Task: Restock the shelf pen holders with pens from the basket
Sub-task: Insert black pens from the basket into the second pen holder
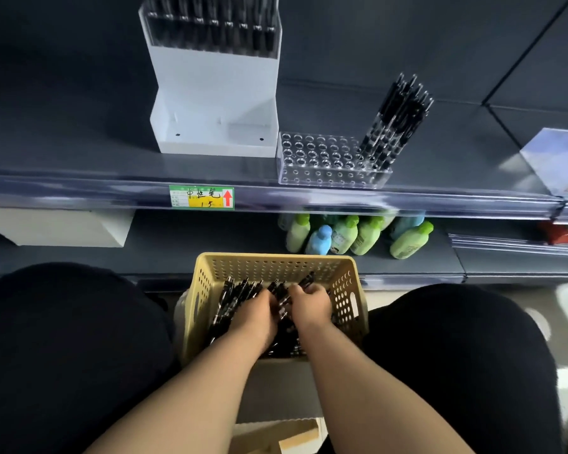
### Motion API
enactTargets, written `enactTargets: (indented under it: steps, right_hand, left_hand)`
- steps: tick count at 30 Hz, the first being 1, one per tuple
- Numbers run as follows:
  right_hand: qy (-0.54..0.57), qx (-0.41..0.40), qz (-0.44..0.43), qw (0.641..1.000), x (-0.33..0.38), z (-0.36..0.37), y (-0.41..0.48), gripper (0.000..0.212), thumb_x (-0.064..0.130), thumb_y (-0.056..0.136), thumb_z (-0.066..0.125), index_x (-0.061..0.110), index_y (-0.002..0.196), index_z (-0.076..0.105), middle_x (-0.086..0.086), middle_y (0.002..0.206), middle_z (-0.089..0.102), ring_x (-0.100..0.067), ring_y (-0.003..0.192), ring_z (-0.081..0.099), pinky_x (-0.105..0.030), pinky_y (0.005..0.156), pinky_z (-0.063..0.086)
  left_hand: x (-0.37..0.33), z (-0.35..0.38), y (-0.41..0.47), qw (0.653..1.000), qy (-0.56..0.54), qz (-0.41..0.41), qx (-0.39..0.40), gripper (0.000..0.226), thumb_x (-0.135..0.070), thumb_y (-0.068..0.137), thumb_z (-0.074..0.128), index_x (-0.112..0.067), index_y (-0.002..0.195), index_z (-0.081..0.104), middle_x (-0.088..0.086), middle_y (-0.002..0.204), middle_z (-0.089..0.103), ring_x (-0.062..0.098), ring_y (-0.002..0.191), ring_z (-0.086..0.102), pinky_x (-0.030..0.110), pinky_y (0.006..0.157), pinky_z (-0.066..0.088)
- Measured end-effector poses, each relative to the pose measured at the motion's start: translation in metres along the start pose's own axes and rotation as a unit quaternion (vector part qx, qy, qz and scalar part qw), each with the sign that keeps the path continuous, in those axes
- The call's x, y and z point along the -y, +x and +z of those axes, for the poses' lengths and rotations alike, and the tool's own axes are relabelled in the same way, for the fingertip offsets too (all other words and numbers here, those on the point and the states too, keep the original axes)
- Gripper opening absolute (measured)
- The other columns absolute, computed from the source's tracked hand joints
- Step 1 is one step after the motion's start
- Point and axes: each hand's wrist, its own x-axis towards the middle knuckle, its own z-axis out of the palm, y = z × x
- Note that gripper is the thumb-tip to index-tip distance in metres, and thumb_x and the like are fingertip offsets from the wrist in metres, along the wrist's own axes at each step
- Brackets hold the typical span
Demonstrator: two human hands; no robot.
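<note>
Both hands are down in the basket (276, 258), among the loose pens (233, 299).

The left hand (254, 311) reaches in palm-down with its fingertips buried in the pile, so I cannot tell whether it grips. The right hand (310, 306), close beside it, curls its fingers round a few pens. The one yellow basket sits between two dark-clad knees (63, 322), just below the lower shelf's edge. Two holders stand side by side on the upper shelf (79, 188): a tall white holder (214, 103), and a clear holder (325, 165) with a pen cluster (394, 122) at its right end and most holes free. At least six bottles (345, 235) stand beyond the basket.
</note>
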Motion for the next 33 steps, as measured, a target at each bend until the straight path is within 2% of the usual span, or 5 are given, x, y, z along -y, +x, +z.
enactTargets:
  steps: [3,6,10,21,33]
  right_hand:
    - [0.053,-0.049,-0.016,0.997,0.002,-0.014,-0.01,0.007,0.016,0.087,0.054,0.012,0.091,0.049,-0.01,0.092,0.064,-0.028,0.088,0.063,-0.04,0.086,0.051]
    - [0.084,-0.054,-0.022,0.995,-0.004,-0.023,-0.01,0.012,0.013,0.082,0.053,0.021,0.09,0.05,-0.008,0.092,0.066,-0.027,0.088,0.066,-0.049,0.087,0.052]
    - [0.048,-0.034,-0.008,0.998,-0.014,-0.032,-0.012,0.002,0.02,0.088,0.053,0.02,0.089,0.053,-0.011,0.095,0.066,-0.028,0.088,0.065,-0.051,0.086,0.053]
    - [0.032,-0.034,-0.044,0.998,-0.017,-0.043,-0.022,0.017,0.022,0.093,0.048,0.027,0.077,0.046,0.0,0.088,0.061,-0.028,0.092,0.063,-0.053,0.087,0.05]
    - [0.035,-0.042,-0.062,0.997,-0.01,-0.036,-0.024,0.02,0.015,0.094,0.046,0.027,0.078,0.047,-0.006,0.093,0.063,-0.024,0.091,0.063,-0.035,0.082,0.048]
  left_hand:
    - [0.007,-0.001,-0.011,0.999,0.009,-0.012,0.036,0.031,-0.014,0.092,0.054,-0.009,0.123,0.054,0.014,0.125,0.057,0.029,0.115,0.054,0.015,0.078,0.047]
    - [0.006,-0.001,-0.017,0.997,0.047,-0.032,0.057,0.026,-0.02,0.089,0.062,-0.016,0.114,0.058,0.006,0.119,0.06,0.023,0.109,0.057,0.028,0.09,0.045]
    - [-0.001,-0.003,-0.016,0.992,0.101,-0.032,0.07,0.027,-0.031,0.09,0.061,-0.016,0.113,0.058,0.004,0.116,0.06,0.022,0.107,0.057,0.029,0.084,0.044]
    - [-0.003,0.009,0.007,0.983,0.178,0.05,-0.001,0.046,-0.035,0.087,0.063,-0.019,0.125,0.043,0.0,0.133,0.039,0.022,0.121,0.042,0.036,0.09,0.043]
    - [-0.006,0.007,0.004,0.981,0.19,0.0,0.025,0.034,-0.009,0.095,0.044,-0.01,0.129,0.046,0.007,0.129,0.053,0.023,0.115,0.053,0.032,0.091,0.045]
